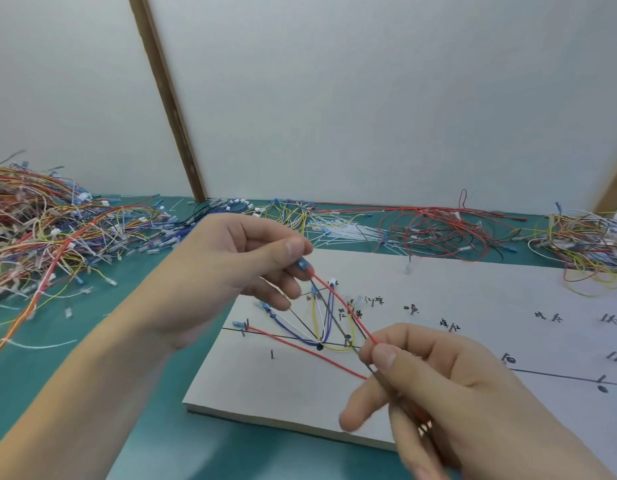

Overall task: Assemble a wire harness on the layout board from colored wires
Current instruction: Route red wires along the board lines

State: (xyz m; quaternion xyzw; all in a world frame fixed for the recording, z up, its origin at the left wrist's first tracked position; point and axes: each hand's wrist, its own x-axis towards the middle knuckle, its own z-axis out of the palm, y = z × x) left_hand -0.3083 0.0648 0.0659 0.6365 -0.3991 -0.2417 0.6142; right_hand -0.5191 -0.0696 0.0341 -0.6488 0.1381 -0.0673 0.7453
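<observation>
Overhead, a thin red wire stretches between both hands, left hand pinching its blue terminal, right hand pinching lower, above the white layout board with handwritten characters.

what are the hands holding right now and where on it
Left hand pinches the red wire at its blue terminal end; right hand pinches the same wire further along.

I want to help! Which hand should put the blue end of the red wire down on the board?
Left, probably. The left hand already pinches the wire's blue end, above the board. The right hand only holds the red wire farther down.
</observation>
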